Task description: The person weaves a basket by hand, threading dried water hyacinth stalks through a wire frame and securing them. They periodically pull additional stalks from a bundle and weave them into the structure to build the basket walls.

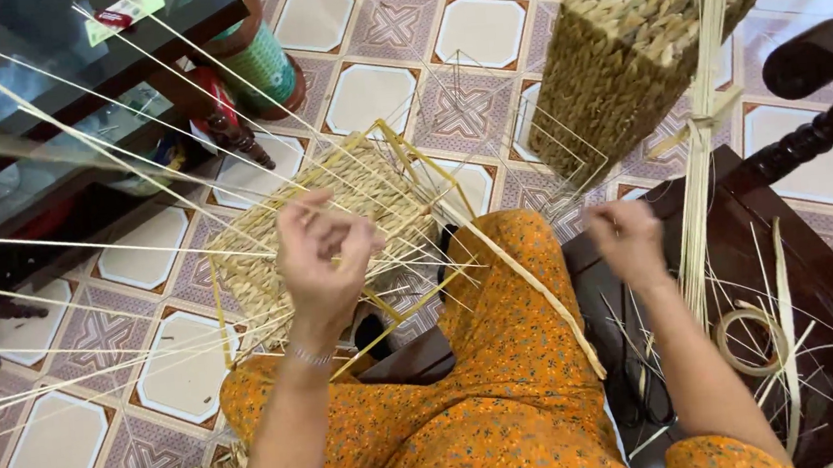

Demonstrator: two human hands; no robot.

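Tiled floor w/ white-and-mauve star pattern (366, 94), dark wood bench (816, 272) at right, dark glass table (75, 53) upper left. Person in orange patterned clothing (508, 385) sits w/ a half-woven rectangular straw basket on a yellow wire frame (336, 220) propped on the knee; long pale straw strands (91, 250) fan out to the left from it. A finished woven straw box (639, 38) hangs or sits upper right, beside a tied bundle of pale reeds (702, 142).

Left hand (324, 256) is curled, fingers pinching thin strands right at the basket's side. Right hand (627, 239) is loosely closed, apart from the basket, seems to pull a flat strand (529, 284) taut; exact grip can't be told.

Step, by my read: weaving a strand thru the uprights, mid-pull. Next move prob. needs tension kept even and the strand tucked past the next upright w/o kinking.
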